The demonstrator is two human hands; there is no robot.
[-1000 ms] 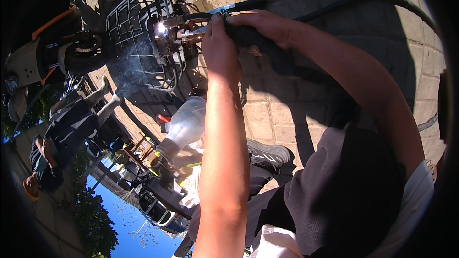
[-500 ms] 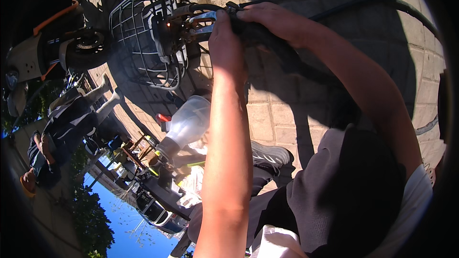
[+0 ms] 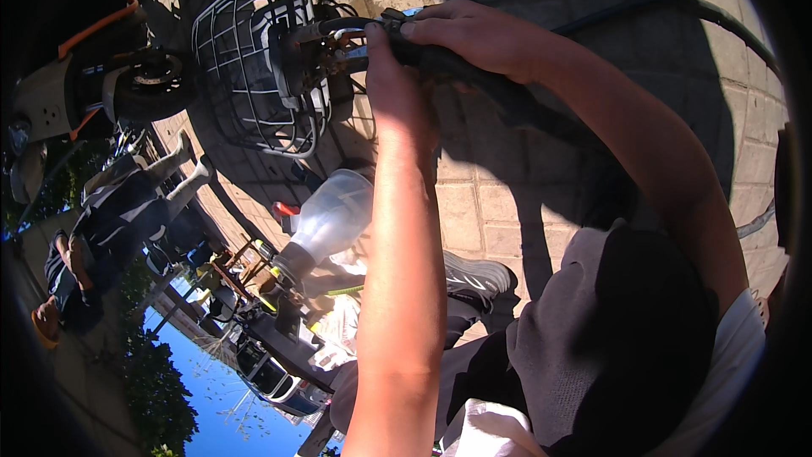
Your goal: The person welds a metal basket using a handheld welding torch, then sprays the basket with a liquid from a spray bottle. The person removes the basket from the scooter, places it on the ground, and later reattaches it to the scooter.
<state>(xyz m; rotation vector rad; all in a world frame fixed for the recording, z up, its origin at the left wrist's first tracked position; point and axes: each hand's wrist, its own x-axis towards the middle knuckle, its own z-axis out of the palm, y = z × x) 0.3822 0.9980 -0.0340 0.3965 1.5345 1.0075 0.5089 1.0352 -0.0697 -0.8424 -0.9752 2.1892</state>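
Observation:
Both of my hands are close together at the top centre, beside a rusty, chromed metal fitting (image 3: 338,38) next to the wire basket. My left hand (image 3: 397,89) is wrapped round a thick black tube-like piece (image 3: 520,110), its thumb pointing up along it. From the right, my right hand (image 3: 478,38) closes on the same piece, thumb and fingers near my left thumb. Past my hands the black piece runs down to the right into shadow. My fingertips are mostly hidden, and I cannot tell exactly what the piece is.
A wire basket (image 3: 254,63) sits just left of my hands. A cloudy plastic container (image 3: 334,211) stands beside my left forearm. A black hose-like curve (image 3: 702,7) crosses the paving (image 3: 507,199) at right. Another person (image 3: 127,211) and a parked scooter (image 3: 59,106) are at left.
My right hand has shifted slightly left, and my left thumb has moved a little left too. Less of the shiny fitting shows beside my left hand. Both hands keep their hold.

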